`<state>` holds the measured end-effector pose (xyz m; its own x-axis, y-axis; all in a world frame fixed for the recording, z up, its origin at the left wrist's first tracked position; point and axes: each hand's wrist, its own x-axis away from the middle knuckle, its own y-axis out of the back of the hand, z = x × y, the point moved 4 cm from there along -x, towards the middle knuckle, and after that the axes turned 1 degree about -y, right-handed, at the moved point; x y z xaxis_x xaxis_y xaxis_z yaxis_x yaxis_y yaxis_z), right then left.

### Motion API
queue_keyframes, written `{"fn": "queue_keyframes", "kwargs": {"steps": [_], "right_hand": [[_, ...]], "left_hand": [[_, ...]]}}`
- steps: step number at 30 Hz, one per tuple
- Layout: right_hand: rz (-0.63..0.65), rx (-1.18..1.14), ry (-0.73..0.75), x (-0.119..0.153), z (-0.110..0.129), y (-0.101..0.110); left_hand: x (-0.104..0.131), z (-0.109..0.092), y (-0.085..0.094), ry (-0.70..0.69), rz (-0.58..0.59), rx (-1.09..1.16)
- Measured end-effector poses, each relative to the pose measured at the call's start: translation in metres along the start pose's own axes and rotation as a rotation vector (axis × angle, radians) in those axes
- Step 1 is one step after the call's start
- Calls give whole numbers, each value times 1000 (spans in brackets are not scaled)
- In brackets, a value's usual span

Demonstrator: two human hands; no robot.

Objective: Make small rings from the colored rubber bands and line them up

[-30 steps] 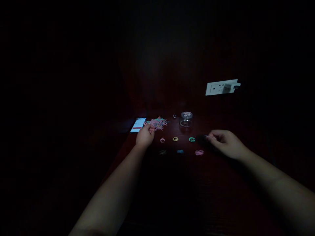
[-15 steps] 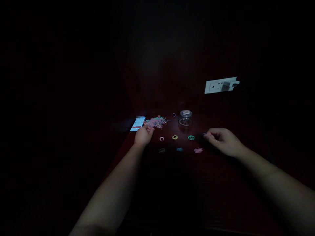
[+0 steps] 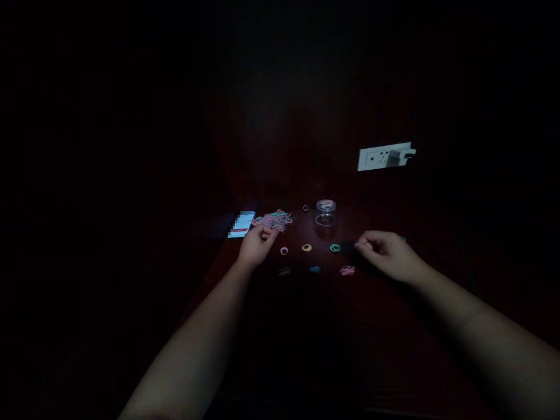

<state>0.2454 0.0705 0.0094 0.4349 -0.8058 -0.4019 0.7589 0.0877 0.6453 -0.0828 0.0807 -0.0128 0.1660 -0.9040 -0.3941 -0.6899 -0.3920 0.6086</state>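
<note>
My left hand (image 3: 258,242) is closed at the near edge of a heap of coloured bands (image 3: 276,220); what its fingers pinch is too small to make out. Right of the green bands (image 3: 335,248), my right hand (image 3: 385,252) is closed, thumb against fingers, with a tiny dark thing at the tips that I cannot make out. Between the hands lie a pink band (image 3: 284,251) and yellow bands (image 3: 307,248). Nearer to me are a dim brownish bunch (image 3: 284,272), a blue bunch (image 3: 315,269) and a pink bunch (image 3: 347,270).
A lit phone (image 3: 242,224) lies left of the heap. A clear lidded jar (image 3: 325,214) stands behind the green bands, with a small dark ring (image 3: 305,208) to its left. A white wall socket (image 3: 384,156) holds a plug. The surroundings are very dark.
The view has shifted slightly. My left hand has moved a little right along the heap's near edge. A small light-coloured thing now shows behind my right hand.
</note>
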Motion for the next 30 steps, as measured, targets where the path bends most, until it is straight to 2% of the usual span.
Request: {"fn": "queue_keyframes", "kwargs": {"steps": [2,4,6,8,10,19,30], "right_hand": [[9,-5,25,2,8,-6],[6,13,92,4,20,-13],[18,8,197,6,35,-20],[8,-7,271,8,48,-25],[-29,-33,306,8,56,-27],[-47,-47,282,9,56,-27],[-33,-24,285,11,55,-25]], "left_hand": [[10,-22,-8,-81,33,54],[24,-52,-16,-264,72,150],[40,-78,-23,-381,98,199],[54,-98,-30,-454,155,247],[62,-108,-35,-472,212,281],[64,-102,-41,-336,281,427],[67,-106,-38,-404,284,374]]}}
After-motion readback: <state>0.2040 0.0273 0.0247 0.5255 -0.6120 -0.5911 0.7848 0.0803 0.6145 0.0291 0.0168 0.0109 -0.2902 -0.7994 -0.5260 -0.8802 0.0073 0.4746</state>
